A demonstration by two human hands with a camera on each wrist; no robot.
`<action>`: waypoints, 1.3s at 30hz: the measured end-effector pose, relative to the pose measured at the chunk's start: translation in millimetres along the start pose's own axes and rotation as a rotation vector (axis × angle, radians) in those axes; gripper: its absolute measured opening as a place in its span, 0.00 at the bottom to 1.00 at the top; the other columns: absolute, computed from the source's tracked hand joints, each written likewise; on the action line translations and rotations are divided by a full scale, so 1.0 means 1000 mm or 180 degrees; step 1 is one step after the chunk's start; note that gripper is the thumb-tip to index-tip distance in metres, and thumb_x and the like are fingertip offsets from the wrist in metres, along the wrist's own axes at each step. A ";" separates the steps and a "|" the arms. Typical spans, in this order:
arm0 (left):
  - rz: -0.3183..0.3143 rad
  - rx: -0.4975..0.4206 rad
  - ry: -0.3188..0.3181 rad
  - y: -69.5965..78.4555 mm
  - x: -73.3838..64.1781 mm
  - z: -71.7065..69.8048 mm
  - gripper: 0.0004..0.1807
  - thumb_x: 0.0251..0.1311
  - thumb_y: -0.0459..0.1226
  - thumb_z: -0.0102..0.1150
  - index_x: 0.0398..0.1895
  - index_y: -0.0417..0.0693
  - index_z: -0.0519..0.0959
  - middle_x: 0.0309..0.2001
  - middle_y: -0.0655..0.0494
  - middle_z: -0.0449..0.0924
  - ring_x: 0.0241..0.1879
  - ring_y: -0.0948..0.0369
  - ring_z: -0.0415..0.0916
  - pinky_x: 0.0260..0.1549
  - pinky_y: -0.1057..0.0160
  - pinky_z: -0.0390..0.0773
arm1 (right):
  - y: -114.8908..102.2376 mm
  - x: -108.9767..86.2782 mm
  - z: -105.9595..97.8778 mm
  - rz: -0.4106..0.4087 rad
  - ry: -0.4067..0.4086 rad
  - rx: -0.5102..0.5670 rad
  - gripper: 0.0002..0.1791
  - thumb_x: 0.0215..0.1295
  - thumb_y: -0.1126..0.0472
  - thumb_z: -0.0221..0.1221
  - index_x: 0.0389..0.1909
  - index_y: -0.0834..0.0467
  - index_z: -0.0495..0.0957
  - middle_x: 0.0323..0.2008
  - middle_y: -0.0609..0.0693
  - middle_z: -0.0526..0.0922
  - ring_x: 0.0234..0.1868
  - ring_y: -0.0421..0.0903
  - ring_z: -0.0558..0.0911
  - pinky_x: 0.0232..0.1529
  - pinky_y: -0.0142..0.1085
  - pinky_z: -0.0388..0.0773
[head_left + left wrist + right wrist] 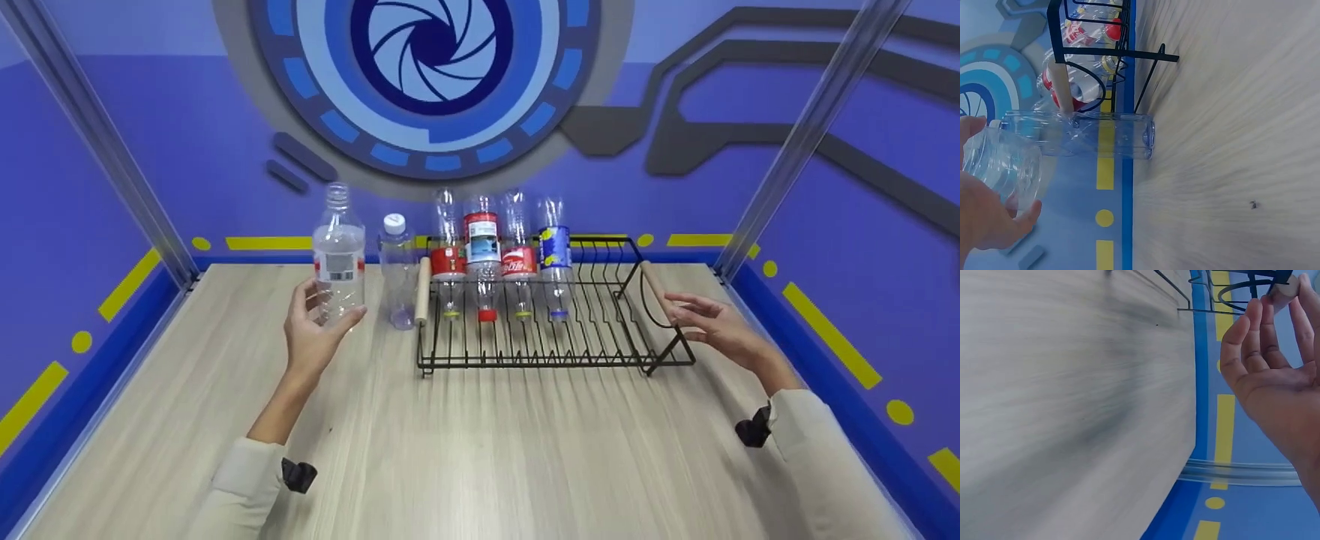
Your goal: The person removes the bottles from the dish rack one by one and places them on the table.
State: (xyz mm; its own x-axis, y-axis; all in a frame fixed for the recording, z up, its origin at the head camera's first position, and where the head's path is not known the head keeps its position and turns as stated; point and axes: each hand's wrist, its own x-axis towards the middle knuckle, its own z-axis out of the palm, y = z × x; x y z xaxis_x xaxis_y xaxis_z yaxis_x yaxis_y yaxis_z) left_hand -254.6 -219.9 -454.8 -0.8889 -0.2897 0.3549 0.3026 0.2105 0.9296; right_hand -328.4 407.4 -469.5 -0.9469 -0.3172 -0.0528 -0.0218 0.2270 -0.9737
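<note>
In the head view my left hand (319, 330) grips a clear plastic bottle (339, 255) near its base, with the thumb in front. The bottle is upright and uncapped, and has a barcode label. The left wrist view shows my left hand (994, 214) around the lower end of this bottle (1008, 163). On the right, my right hand (716, 330) holds the wooden handle (657, 291) of a black wire rack (555, 365). In the right wrist view the fingertips of my right hand (1275, 382) meet the end of that handle (1284, 292).
Several bottles stand cap-down in the rack, among them one with a red cap (487, 315) and one with a blue label (555, 246). A clear bottle with a white cap (397, 277) stands upright left of the rack. Blue walls border the wooden table (510, 457).
</note>
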 end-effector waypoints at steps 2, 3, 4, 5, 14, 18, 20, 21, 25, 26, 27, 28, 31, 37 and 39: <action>-0.0065 -0.0004 0.0012 -0.004 0.004 0.001 0.42 0.56 0.31 0.73 0.72 0.41 0.62 0.66 0.41 0.66 0.66 0.47 0.65 0.68 0.44 0.69 | 0.003 0.001 0.000 -0.0014 -0.0004 0.0166 0.24 0.80 0.59 0.52 0.73 0.55 0.69 0.53 0.36 0.82 0.52 0.35 0.83 0.48 0.30 0.82; -0.0101 0.0001 0.0019 -0.006 0.007 0.002 0.42 0.57 0.31 0.73 0.72 0.42 0.61 0.66 0.42 0.65 0.66 0.48 0.65 0.68 0.45 0.69 | 0.005 0.002 0.000 -0.0022 -0.0011 0.0227 0.24 0.80 0.60 0.52 0.73 0.55 0.69 0.52 0.37 0.82 0.51 0.35 0.83 0.48 0.30 0.82; -0.0135 -0.0004 0.0027 -0.009 0.010 0.003 0.42 0.57 0.31 0.73 0.72 0.42 0.61 0.66 0.42 0.65 0.66 0.48 0.66 0.68 0.45 0.70 | 0.006 0.002 0.000 -0.0031 -0.0024 0.0282 0.23 0.80 0.60 0.51 0.73 0.54 0.69 0.51 0.38 0.82 0.50 0.35 0.83 0.47 0.30 0.82; -0.0165 -0.0007 0.0035 -0.011 0.013 0.004 0.42 0.57 0.31 0.73 0.72 0.42 0.61 0.66 0.42 0.65 0.65 0.48 0.66 0.68 0.44 0.70 | 0.007 0.003 -0.001 -0.0034 -0.0035 0.0318 0.23 0.80 0.61 0.51 0.73 0.53 0.70 0.51 0.38 0.82 0.49 0.34 0.83 0.47 0.30 0.82; -0.0480 -0.0030 0.0198 -0.040 0.044 0.016 0.43 0.57 0.37 0.75 0.71 0.43 0.59 0.65 0.41 0.69 0.65 0.48 0.70 0.66 0.48 0.73 | 0.017 -0.002 -0.004 -0.0121 -0.0140 0.0574 0.22 0.81 0.62 0.48 0.71 0.48 0.71 0.45 0.39 0.85 0.48 0.36 0.83 0.48 0.33 0.81; -0.0553 0.0049 0.0256 -0.054 0.052 0.021 0.44 0.55 0.38 0.76 0.71 0.43 0.61 0.65 0.38 0.70 0.66 0.46 0.71 0.65 0.48 0.74 | 0.017 -0.004 -0.003 -0.0009 -0.0062 0.0558 0.20 0.82 0.61 0.48 0.68 0.42 0.73 0.43 0.39 0.85 0.47 0.36 0.82 0.48 0.34 0.79; -0.0582 0.0123 0.0279 -0.061 0.055 0.022 0.44 0.54 0.37 0.77 0.70 0.41 0.61 0.65 0.37 0.70 0.67 0.44 0.71 0.66 0.48 0.73 | 0.016 -0.004 -0.002 0.0039 -0.0050 0.0519 0.20 0.82 0.59 0.49 0.69 0.42 0.72 0.44 0.39 0.84 0.48 0.36 0.82 0.49 0.34 0.79; -0.0595 0.0164 0.0286 -0.064 0.057 0.023 0.43 0.54 0.36 0.77 0.70 0.40 0.62 0.64 0.36 0.70 0.67 0.44 0.70 0.67 0.48 0.72 | 0.015 -0.004 -0.001 0.0054 -0.0054 0.0512 0.21 0.81 0.59 0.49 0.70 0.42 0.72 0.44 0.39 0.84 0.49 0.36 0.82 0.49 0.34 0.79; -0.0718 0.0366 0.0188 -0.074 0.059 0.023 0.43 0.54 0.33 0.75 0.70 0.38 0.61 0.66 0.33 0.69 0.69 0.41 0.67 0.71 0.45 0.67 | 0.012 0.000 0.002 0.0023 -0.0078 0.0522 0.23 0.81 0.58 0.50 0.73 0.46 0.68 0.46 0.39 0.84 0.50 0.37 0.83 0.52 0.35 0.80; -0.0770 0.0412 0.0130 -0.076 0.059 0.023 0.43 0.54 0.33 0.75 0.70 0.38 0.60 0.68 0.33 0.68 0.70 0.41 0.66 0.72 0.45 0.66 | 0.011 0.001 0.003 0.0019 -0.0082 0.0549 0.23 0.81 0.58 0.50 0.72 0.46 0.69 0.45 0.39 0.85 0.49 0.37 0.83 0.51 0.34 0.81; -0.0832 0.0458 0.0059 -0.079 0.059 0.023 0.43 0.55 0.32 0.74 0.70 0.38 0.60 0.69 0.33 0.67 0.71 0.41 0.65 0.73 0.45 0.64 | 0.011 0.002 0.003 0.0009 -0.0075 0.0578 0.22 0.81 0.59 0.50 0.72 0.46 0.69 0.45 0.39 0.85 0.49 0.37 0.83 0.51 0.34 0.81; -0.0894 0.0502 -0.0014 -0.080 0.058 0.023 0.43 0.55 0.32 0.73 0.71 0.38 0.59 0.70 0.33 0.66 0.72 0.41 0.64 0.74 0.45 0.63 | 0.012 0.002 0.004 0.0010 -0.0072 0.0610 0.22 0.81 0.59 0.50 0.71 0.45 0.70 0.44 0.39 0.85 0.49 0.37 0.83 0.51 0.34 0.81; -0.1012 0.0603 -0.0143 -0.085 0.059 0.024 0.44 0.55 0.30 0.72 0.72 0.38 0.58 0.71 0.34 0.65 0.74 0.42 0.61 0.75 0.46 0.61 | 0.014 0.002 0.004 0.0041 -0.0080 0.0734 0.20 0.81 0.59 0.50 0.68 0.41 0.73 0.43 0.39 0.85 0.48 0.38 0.84 0.50 0.36 0.81; -0.1027 0.0719 -0.0179 -0.089 0.064 0.031 0.46 0.54 0.28 0.72 0.73 0.36 0.56 0.72 0.32 0.63 0.75 0.40 0.61 0.75 0.46 0.61 | 0.018 0.000 0.005 0.0072 -0.0047 0.0798 0.19 0.81 0.58 0.49 0.67 0.39 0.73 0.43 0.39 0.85 0.47 0.39 0.84 0.51 0.38 0.80; -0.1022 0.0767 -0.0225 -0.089 0.066 0.031 0.46 0.55 0.28 0.71 0.74 0.37 0.55 0.73 0.32 0.63 0.75 0.40 0.61 0.75 0.45 0.61 | 0.018 0.001 0.006 0.0069 -0.0017 0.0790 0.20 0.81 0.59 0.49 0.67 0.39 0.73 0.43 0.39 0.85 0.47 0.39 0.84 0.51 0.38 0.79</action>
State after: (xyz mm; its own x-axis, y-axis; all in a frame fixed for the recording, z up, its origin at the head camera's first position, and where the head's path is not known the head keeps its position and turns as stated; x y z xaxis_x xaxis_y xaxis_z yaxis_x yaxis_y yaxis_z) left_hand -350.7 -228.4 -517.1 -0.9491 -0.3131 0.0350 -0.0759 0.3352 0.9391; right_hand -327.7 405.9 -488.5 -0.9445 -0.3198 -0.0749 0.0787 0.0010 -0.9969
